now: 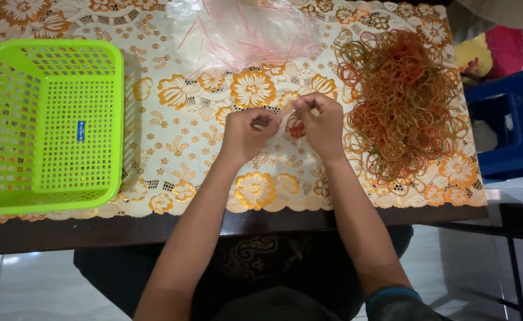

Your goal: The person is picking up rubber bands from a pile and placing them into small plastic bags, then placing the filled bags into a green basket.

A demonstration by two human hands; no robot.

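**tabletop_tom:** Floral orange-and-white cloth covered the whole worktop (172, 137), dark wood showing only along the near edge. So what were the hands actually on?

**bandsorter:** Both sat mid-worktop, a bit toward the far edge. Left hand (246, 132) and right hand (321, 126) were almost touching, fingers curled in and pinched together. Between them was a small reddish clump of rubber bands (295, 126), partly hidden by the right hand. Looked like both had a grip on it, but I couldn't tell how many bands or exactly which fingers were pinching.

**tabletop_tom:** How would that stuff handle, you reckon?

**bandsorter:** Light, floppy, stretchy. My guess is they snag on each other and spring back if let go, so pinching a loop with fingertips beats a full grab. Nothing fragile.

**tabletop_tom:** And the rest of the surface?

**bandsorter:** Big tangled pile of bands (404, 104) took up the right end, nearly out to the right edge and just beside the right hand. Clear plastic bags (246, 30) with pink strips lay at the far edge, right past the hands. Lime green basket (50, 122) stood at the left end, nothing visible inside, well apart from the left hand. Open cloth ran between basket and hands, plus a strip along the near edge. A blue plastic stool (511, 128) stood off the right end.
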